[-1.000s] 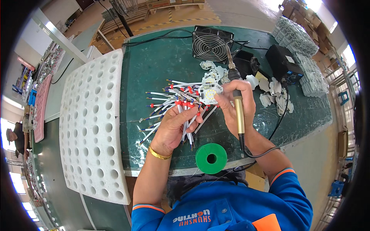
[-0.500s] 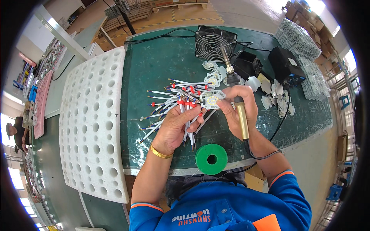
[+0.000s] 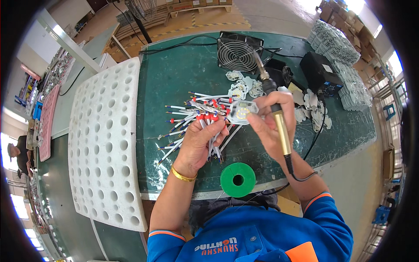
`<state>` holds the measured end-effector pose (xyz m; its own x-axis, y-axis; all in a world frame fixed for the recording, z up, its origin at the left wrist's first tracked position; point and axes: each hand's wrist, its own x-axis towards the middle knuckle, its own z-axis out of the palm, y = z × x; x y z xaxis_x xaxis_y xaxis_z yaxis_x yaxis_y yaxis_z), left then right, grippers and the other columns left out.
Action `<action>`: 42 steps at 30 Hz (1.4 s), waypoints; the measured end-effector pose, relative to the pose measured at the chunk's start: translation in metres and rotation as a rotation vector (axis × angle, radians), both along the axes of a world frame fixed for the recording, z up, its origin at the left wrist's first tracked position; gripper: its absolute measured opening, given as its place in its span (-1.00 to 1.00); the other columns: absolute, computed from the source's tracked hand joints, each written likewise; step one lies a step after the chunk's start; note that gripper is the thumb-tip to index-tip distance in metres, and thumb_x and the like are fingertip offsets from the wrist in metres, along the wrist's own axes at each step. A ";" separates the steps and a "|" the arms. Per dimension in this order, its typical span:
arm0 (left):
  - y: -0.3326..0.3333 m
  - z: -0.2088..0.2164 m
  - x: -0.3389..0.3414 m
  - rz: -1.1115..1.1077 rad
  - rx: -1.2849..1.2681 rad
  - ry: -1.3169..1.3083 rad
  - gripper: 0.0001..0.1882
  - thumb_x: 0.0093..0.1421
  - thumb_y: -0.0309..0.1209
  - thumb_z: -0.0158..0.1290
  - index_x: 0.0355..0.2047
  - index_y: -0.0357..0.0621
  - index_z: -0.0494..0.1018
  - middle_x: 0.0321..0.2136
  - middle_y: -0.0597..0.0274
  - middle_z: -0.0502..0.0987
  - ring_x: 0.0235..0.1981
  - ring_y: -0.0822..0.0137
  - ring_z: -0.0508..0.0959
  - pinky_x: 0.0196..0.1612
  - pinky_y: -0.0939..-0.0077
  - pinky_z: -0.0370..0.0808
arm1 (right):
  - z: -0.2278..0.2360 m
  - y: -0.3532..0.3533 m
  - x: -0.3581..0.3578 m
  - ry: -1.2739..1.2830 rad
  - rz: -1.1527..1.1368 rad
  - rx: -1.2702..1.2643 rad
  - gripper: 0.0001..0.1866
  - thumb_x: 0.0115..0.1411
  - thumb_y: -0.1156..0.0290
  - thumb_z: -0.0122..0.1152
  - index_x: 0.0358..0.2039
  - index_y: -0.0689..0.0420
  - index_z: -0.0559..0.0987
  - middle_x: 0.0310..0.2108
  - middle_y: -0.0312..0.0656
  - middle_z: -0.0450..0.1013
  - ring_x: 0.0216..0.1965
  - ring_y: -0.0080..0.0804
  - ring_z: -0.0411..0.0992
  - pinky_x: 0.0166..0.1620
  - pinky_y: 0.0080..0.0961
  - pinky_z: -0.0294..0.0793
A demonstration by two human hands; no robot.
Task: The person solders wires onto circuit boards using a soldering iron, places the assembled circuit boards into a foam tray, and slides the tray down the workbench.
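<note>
My left hand (image 3: pixel 201 142) is closed, thumb and fingers pinching a white wire lead with a red collar (image 3: pixel 214 117). Around those fingers fans a loose bunch of similar white leads (image 3: pixel 176 126) with blue and brown ends. Between thumb and fingers, my right hand (image 3: pixel 277 124) holds a small white LED board (image 3: pixel 243 112), blurred by motion, right beside the red collars. The same hand also carries a soldering iron (image 3: pixel 283 135), gold-coloured handle across the palm, tip pointing up and away. Whether board and lead touch, I cannot tell.
A green spool (image 3: pixel 227 183) lies near the front edge. Farther back stand a black fan (image 3: pixel 238 56), a black box (image 3: pixel 321 74) and stacked boards (image 3: pixel 336 48). Loose LED boards (image 3: pixel 239 91) lie before the fan. A perforated white foam sheet (image 3: pixel 104 148) is at left.
My right hand has shifted slightly right with the iron, and the LED board has tilted and blurred. My left hand keeps its pinch. The whole view has drifted a little.
</note>
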<state>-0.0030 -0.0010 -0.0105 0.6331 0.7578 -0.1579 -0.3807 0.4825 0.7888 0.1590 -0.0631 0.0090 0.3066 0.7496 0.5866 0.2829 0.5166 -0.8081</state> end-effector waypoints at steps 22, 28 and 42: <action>-0.008 -0.001 0.003 0.171 0.201 0.147 -0.88 -0.02 -0.52 0.13 -0.43 -0.22 0.46 -0.55 0.35 0.49 -0.62 0.63 0.37 -0.56 0.76 0.29 | -0.004 0.005 -0.013 -0.088 -0.033 -0.130 -0.68 -0.04 0.56 0.24 -0.32 0.13 0.30 -0.50 -0.26 0.32 -0.60 -0.61 0.30 -0.51 -0.65 0.34; -0.012 0.005 0.011 0.250 0.211 0.206 -0.93 -0.03 -0.53 0.08 -0.48 -0.25 0.45 -0.64 0.31 0.46 -0.67 0.59 0.36 -0.58 0.72 0.25 | -0.005 0.003 -0.010 -0.126 -0.007 -0.098 -0.74 0.00 0.56 0.19 -0.32 0.15 0.30 -0.53 -0.26 0.34 -0.60 -0.57 0.33 -0.51 -0.65 0.35; -0.033 0.008 0.005 0.391 0.344 0.200 -0.90 0.00 -0.54 0.08 -0.43 -0.25 0.43 -0.57 0.38 0.44 -0.59 0.62 0.35 -0.53 0.73 0.28 | 0.002 -0.009 -0.020 -0.064 0.071 -0.120 -0.74 0.05 0.53 0.15 -0.29 0.17 0.29 -0.50 -0.24 0.38 -0.55 -0.56 0.45 -0.54 -0.70 0.37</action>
